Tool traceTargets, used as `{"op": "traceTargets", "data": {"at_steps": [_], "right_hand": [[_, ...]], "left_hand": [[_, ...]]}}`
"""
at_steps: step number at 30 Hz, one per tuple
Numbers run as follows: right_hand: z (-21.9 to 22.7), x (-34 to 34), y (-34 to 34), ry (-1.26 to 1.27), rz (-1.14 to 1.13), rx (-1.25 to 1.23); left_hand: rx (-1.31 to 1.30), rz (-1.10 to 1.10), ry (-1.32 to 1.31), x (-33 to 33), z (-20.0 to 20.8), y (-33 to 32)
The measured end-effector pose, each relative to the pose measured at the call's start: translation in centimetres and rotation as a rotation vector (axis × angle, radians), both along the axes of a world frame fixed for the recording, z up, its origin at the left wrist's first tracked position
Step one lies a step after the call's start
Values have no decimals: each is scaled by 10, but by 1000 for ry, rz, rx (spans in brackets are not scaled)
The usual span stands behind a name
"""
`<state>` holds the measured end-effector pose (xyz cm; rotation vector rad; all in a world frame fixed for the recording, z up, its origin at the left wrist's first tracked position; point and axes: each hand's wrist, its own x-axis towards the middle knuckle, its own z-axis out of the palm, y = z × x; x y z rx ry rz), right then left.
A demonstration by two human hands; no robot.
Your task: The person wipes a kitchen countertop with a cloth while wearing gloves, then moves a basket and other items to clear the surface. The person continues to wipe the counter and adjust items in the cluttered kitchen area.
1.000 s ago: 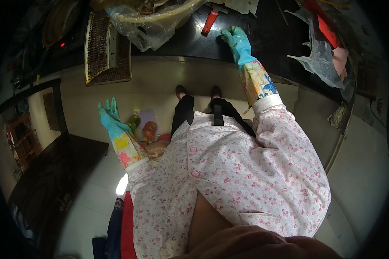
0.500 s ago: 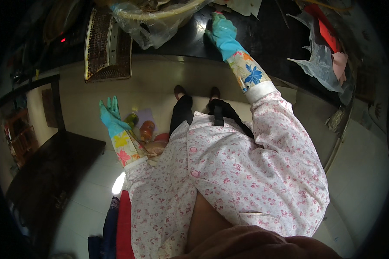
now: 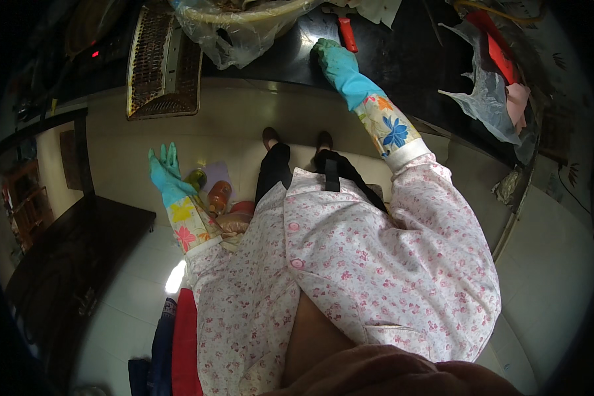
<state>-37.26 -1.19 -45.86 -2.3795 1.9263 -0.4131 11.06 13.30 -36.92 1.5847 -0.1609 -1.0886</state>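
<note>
Just beyond right hand (image 3: 333, 56): red-handled tool (image 3: 346, 34)

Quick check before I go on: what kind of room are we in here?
Probably a home kitchen. The right hand, in a teal rubber glove, rests on a dark counter beside a red-handled tool; a wire rack and bottles on the tiled floor fit that.

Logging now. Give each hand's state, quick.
Left hand: open, fingers spread, holding nothing.
Right hand: flat on the dark counter, holding nothing.
</note>
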Motion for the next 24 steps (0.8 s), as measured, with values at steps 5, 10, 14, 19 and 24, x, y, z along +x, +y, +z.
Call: {"op": "traceTargets", "data": {"at_steps": [5,10,14,19,24], "right_hand": [[-24,7,3,0,-74,74],[8,-14,19,-531,17,249],[50,-24,33,-762,-121,167],[20,-13,6,-330,-7,174],[15,-2,3,-144,-95,285]], "left_hand": [[3,-8,3,-2,1,0],[0,-7,24,-2,-5,-1],[1,-10,18,-1,-3,3],[1,-17,25,-1,-6,2],[9,-16,25,-4,-6,5]]}}
